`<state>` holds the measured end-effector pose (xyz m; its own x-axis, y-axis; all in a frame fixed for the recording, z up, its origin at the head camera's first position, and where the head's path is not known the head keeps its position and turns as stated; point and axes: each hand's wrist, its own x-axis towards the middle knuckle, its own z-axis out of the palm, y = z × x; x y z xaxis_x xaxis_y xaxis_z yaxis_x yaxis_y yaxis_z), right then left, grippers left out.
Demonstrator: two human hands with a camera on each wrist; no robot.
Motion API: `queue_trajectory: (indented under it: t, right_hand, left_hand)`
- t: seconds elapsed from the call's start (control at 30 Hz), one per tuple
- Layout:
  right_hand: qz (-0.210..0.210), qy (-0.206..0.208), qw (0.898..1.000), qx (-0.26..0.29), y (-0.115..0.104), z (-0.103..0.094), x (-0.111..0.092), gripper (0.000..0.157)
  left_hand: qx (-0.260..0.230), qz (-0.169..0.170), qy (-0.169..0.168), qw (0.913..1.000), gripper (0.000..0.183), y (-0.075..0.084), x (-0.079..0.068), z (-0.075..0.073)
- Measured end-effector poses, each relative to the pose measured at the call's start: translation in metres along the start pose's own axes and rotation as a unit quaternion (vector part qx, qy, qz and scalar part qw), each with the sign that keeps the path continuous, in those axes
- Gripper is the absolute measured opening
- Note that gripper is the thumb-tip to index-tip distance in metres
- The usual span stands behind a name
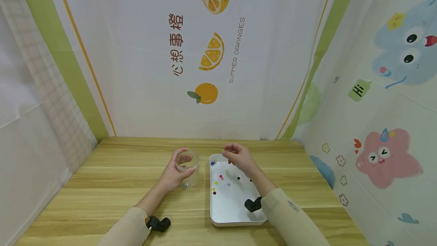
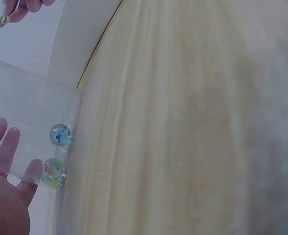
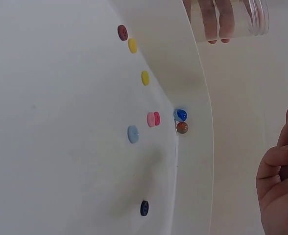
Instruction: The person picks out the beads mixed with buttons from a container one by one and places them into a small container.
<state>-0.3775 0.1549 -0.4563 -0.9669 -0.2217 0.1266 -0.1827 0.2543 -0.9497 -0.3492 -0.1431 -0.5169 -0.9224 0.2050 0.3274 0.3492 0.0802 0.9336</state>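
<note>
My left hand (image 1: 172, 174) grips a clear jar (image 1: 193, 178) that stands on the table left of the tray, thumb and fingers spread round its open rim. Glass marbles (image 2: 60, 134) lie at the jar's bottom. Over the far end of the white tray (image 1: 235, 215), my right hand (image 1: 241, 159) pinches a small yellow-green marble (image 2: 3, 19) between thumb and fingertips. A blue marble (image 3: 181, 115) and a reddish-brown marble (image 3: 181, 128) sit together in the tray's far left corner.
Several loose buttons lie in the tray, among them a yellow button (image 3: 145, 78), a light blue button (image 3: 133, 134), a pink button (image 3: 151, 119) and a black button (image 3: 144, 208). The tray's raised wall (image 3: 195, 98) stands between the tray floor and the jar. A printed curtain (image 1: 146, 105) hangs behind the wooden table (image 1: 136, 162).
</note>
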Motion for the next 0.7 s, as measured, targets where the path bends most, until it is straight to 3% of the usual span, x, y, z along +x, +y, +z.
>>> queue_trajectory:
  t: [0.17, 0.7]
  right_hand:
    - [-0.012, -0.006, 1.000, 0.008, -0.006, 0.000, 0.003, 0.024]
    - [-0.034, -0.034, 0.999, 0.024, -0.029, 0.012, 0.004, 0.033]
  left_hand:
    - [-0.003, -0.003, 0.000, 1.0000, 0.078, 0.001, 0.000, 0.000]
    - [0.004, -0.003, 0.002, 1.0000, 0.078, 0.002, 0.000, 0.000]
